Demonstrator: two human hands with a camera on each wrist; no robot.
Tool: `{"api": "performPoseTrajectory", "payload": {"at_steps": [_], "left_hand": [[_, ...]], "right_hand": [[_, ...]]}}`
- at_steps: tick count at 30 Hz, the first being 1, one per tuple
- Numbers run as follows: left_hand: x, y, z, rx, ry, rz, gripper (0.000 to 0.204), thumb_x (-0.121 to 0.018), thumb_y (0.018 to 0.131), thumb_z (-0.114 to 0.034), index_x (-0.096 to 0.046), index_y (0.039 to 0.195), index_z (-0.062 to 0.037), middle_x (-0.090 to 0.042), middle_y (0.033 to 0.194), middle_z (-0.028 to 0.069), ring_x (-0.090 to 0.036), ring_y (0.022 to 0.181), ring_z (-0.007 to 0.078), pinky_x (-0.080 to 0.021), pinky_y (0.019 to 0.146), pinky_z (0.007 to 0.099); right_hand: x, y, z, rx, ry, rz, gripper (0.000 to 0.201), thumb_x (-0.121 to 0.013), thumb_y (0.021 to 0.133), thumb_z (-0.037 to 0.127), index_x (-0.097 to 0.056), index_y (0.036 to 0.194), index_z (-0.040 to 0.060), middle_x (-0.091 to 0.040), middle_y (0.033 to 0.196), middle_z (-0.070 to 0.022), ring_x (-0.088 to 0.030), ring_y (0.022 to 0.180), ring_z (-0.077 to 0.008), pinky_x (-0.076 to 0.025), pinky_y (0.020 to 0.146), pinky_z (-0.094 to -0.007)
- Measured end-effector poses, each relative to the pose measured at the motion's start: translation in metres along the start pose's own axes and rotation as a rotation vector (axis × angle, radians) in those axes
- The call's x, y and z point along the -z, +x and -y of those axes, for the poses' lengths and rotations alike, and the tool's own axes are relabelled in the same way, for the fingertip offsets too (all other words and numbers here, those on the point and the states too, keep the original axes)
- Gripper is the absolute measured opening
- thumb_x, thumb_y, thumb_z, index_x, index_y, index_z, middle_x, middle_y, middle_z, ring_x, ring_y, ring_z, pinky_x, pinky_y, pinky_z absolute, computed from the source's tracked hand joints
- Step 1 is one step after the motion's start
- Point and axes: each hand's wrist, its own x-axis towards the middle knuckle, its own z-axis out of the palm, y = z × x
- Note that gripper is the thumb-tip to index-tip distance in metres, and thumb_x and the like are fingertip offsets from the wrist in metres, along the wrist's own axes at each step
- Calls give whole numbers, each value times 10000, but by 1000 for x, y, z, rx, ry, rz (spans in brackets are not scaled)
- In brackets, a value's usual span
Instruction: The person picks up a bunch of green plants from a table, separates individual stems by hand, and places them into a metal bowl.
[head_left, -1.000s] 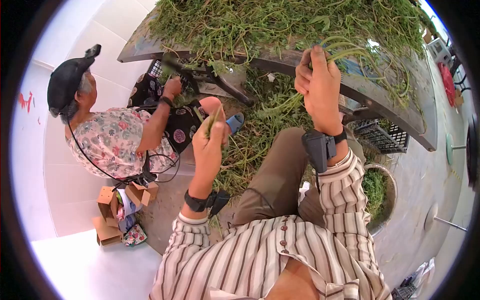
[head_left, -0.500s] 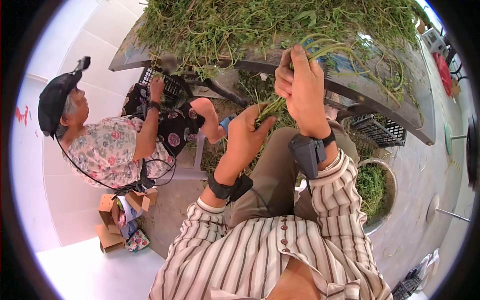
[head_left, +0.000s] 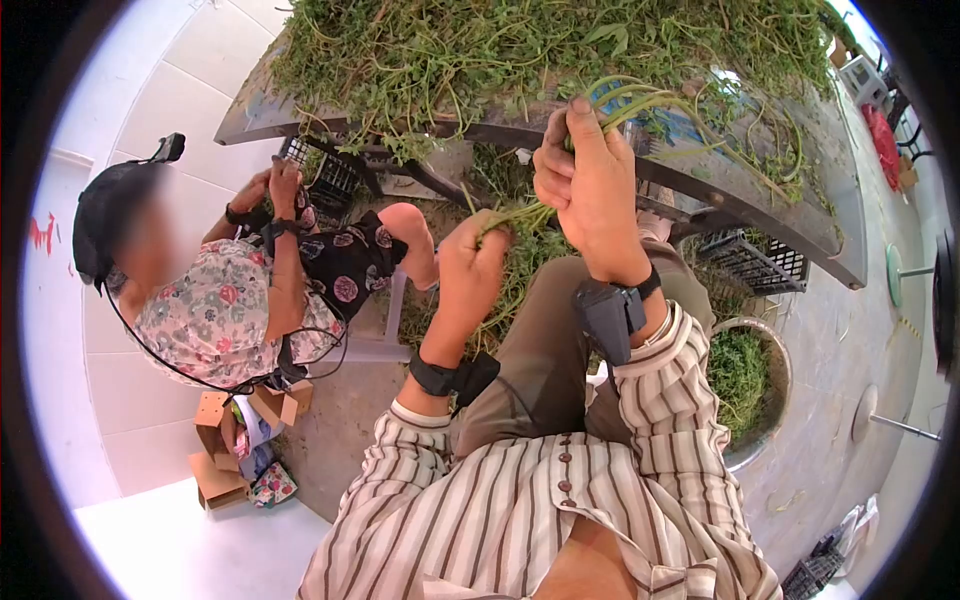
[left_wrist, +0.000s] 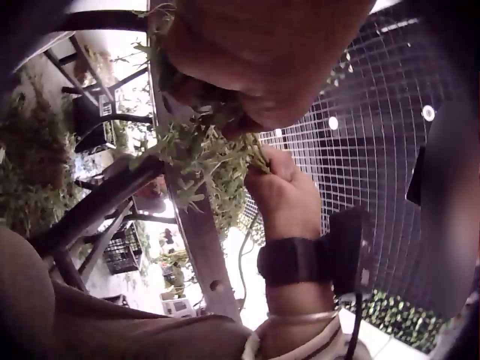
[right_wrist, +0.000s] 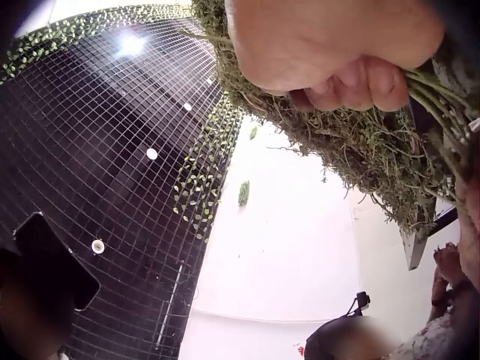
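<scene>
Left hand: the left hand (head_left: 470, 262) has its fingers curled round the lower part of the stems (head_left: 532, 212).
Right hand: the right hand (head_left: 597, 200) grips the same stems, thumb uppermost.
Left wrist view: leafy growth (left_wrist: 214, 154) hangs between the hands, a detail the head view barely shows.
Right wrist view: curled fingertips (right_wrist: 382, 81) and stems leaving the fist show plainly; the far ends, seen from the head, do not.
Around: a heap of greens (head_left: 480, 55) on the worktop (head_left: 835, 225), a black crate (head_left: 755, 262) below, a round basin (head_left: 780, 400) of greens at right, a seated person (head_left: 215, 310) at left.
In the way: the worktop edge runs just beyond the hands.
Stems' lie: long axis slants from the left hand up through the right, then arches rightward over the worktop.
</scene>
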Motion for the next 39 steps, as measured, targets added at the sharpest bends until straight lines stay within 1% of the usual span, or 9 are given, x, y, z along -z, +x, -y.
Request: {"api": "performPoseTrajectory", "payload": {"at_steps": [2,10,19,21,24,31,35,36,39], "left_hand": [[2,5,1,177,-197,-32,141,-475,800,-108,-558,755,-4,-517,641,-20,-420,569,72,-310,512,229],[0,10,1,484,-802,-202,112,-477,760,-115,-522,831,-42,-447,624,-1,-362,524,97,-320,480,252],[27,-9,-21,556,-813,-163,122,-463,763,-178,-494,801,-67,-356,590,-31,-375,540,107,-335,495,262],[62,-14,-17,312,-1124,-320,134,-503,769,-186,-412,681,-143,-321,570,-53,-362,520,75,-312,463,219],[88,-27,4,354,-1034,-226,185,-514,809,-224,-415,684,-130,-356,581,-51,-416,528,75,-386,483,220],[41,-5,11,395,-930,-103,169,-504,842,-255,-434,758,-126,-482,859,-3,-502,647,91,-423,523,238],[13,3,-13,459,-635,-18,257,-615,827,-197,-557,1037,-62,-515,859,-23,-492,726,82,-430,593,207],[3,8,-11,271,-683,45,406,-672,793,-128,-530,1162,-33,-549,938,-20,-501,763,72,-438,676,206],[-15,13,-27,157,-528,139,407,-671,803,-135,-523,1161,-11,-566,975,-4,-499,773,65,-426,717,204]], "right_hand": [[0,0,-2,0,13,-2,315,-472,932,331,-437,759,70,-347,546,25,-290,402,-56,-233,363,-214],[-4,-2,-2,-18,53,24,323,-476,931,327,-423,747,67,-330,535,25,-278,393,-66,-223,358,-224],[3,5,13,-48,96,41,341,-444,942,342,-426,737,70,-307,522,33,-271,388,-64,-207,351,-222],[23,14,42,161,170,-47,333,-427,950,336,-441,748,71,-296,524,37,-253,400,-61,-205,357,-225],[20,12,54,178,160,-27,324,-412,956,331,-453,761,76,-290,533,39,-235,414,-62,-207,366,-229],[25,12,31,97,286,-16,302,-397,964,315,-453,779,85,-304,548,41,-243,436,-65,-219,388,-227],[25,11,30,60,324,-4,309,-367,973,312,-440,780,83,-298,546,36,-243,441,-66,-219,388,-227],[24,12,29,65,320,2,309,-367,973,312,-440,780,83,-298,546,36,-243,441,-66,-219,388,-227],[23,10,26,41,331,-1,313,-352,977,307,-436,773,85,-289,540,34,-248,431,-70,-216,384,-228]]}}
